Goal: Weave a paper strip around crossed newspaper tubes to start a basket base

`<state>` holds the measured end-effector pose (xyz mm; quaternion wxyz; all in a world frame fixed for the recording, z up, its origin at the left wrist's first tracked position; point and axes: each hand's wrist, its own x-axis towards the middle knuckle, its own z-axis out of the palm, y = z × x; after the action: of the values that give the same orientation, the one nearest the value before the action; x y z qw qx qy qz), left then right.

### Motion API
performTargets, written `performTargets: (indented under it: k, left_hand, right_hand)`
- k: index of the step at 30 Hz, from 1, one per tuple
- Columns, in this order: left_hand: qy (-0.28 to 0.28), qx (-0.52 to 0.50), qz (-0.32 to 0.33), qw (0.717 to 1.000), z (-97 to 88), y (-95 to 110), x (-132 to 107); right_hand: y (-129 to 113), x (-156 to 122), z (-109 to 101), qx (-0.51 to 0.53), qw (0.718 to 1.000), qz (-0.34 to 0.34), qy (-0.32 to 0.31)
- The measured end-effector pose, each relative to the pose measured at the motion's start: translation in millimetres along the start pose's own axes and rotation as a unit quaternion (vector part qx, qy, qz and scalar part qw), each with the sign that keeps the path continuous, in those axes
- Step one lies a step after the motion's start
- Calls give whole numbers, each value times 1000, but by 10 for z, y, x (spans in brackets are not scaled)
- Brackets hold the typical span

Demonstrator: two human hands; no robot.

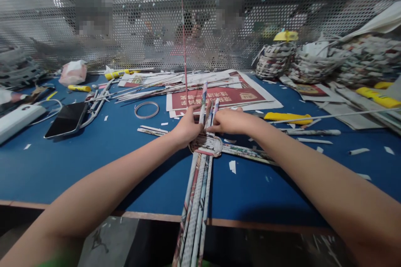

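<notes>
A cross of rolled newspaper tubes lies on the blue table, with a small woven centre where the bundles meet. My left hand is closed on the tubes at the left of that centre, and a thin tube rises straight up from it. My right hand is closed on the tubes at the right side, fingers pinching the upright ends. One bundle runs toward me over the table edge; another runs right under my right forearm.
A phone, a white power bank, a tape ring, loose paper tubes and red printed sheets lie behind. Yellow glue sticks and woven paper baskets are at the right. A perforated metal screen closes the back.
</notes>
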<state>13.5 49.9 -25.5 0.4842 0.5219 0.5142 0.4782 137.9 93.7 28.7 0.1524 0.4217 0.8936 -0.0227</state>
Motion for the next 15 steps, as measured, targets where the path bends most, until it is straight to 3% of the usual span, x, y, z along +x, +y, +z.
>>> performTargets:
  k: [4,7,12,15]
  left_hand:
    - [-7,-37,-39,999,-17,32,18]
    - [-33,21,-28,999,-31,46,31]
    - [-65,261,81,960,-82,1,88]
    - [-62,286,130,947,-112,-56,122]
  right_hand:
    - [21,14,22,4,1000,-5,6]
    - [22,13,24,14,1000,-8,0]
    - [-11,3,22,9,1000,22,15]
    - [-39,-15,14,-3,998,49,36]
